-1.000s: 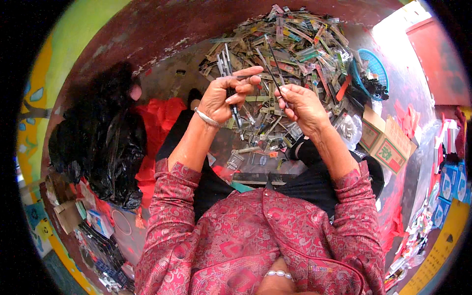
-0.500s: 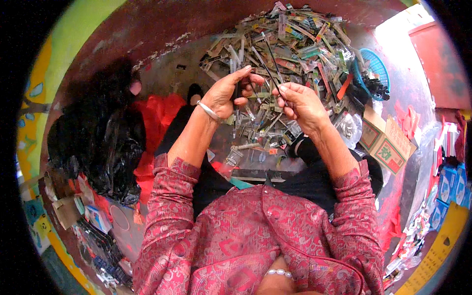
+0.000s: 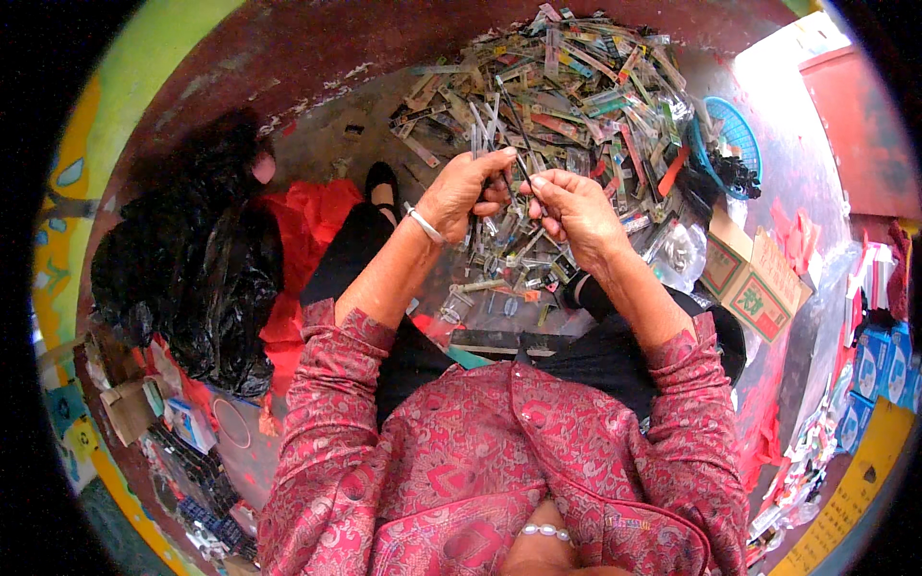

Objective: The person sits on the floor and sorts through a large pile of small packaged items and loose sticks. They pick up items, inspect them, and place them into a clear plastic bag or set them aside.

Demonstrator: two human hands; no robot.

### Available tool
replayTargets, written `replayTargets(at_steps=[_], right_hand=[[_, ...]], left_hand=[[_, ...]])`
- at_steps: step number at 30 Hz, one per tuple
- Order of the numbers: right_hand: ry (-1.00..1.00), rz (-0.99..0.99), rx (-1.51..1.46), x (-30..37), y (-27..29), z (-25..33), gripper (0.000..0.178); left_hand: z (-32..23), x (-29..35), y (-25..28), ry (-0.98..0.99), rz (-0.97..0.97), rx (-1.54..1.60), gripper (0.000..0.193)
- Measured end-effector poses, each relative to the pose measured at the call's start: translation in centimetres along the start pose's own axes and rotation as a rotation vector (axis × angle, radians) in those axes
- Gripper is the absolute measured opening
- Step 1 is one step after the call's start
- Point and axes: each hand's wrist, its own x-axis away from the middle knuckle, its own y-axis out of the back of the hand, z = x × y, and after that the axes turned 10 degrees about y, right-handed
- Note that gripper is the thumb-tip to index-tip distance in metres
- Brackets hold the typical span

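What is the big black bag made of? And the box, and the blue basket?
The black bag looks like thin plastic film: it is crumpled and glossy. The box looks like plain brown cardboard, dull, with folded flaps. The blue basket is probably moulded plastic, with an open mesh wall.

Can't really make out what the left hand (image 3: 469, 195) and right hand (image 3: 569, 209) are pinching between them, something thin and dark, too small to tell. The fingertips hide most of it. The heap of flat strips (image 3: 567, 86) behind is a jumble, single pieces blur together. The black plastic bag (image 3: 192, 278) hides whatever's inside. The cardboard box (image 3: 759, 288) contents aren't visible, and the far right stuff gets warped by the rim.
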Motion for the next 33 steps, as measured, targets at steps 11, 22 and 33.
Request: replayTargets(at_steps=[11, 22, 33], right_hand=[[-0.045, 0.117, -0.016, -0.1, 0.2, -0.2, 0.022], [0.237, 0.374, 1.457, -0.3, 2.1, 1.2, 0.020], [0.239, 0.175, 0.666, -1.5, 1.2, 2.1, 0.028]], left_hand=[[0.5, -0.4, 0.3, -0.134, -0.046, -0.111, 0.019], [0.9, 0.1, 2.7, -0.382, -0.135, -0.678, 0.038], [3.2, 1.5, 1.4, 0.065, 0.318, -0.050, 0.023]])
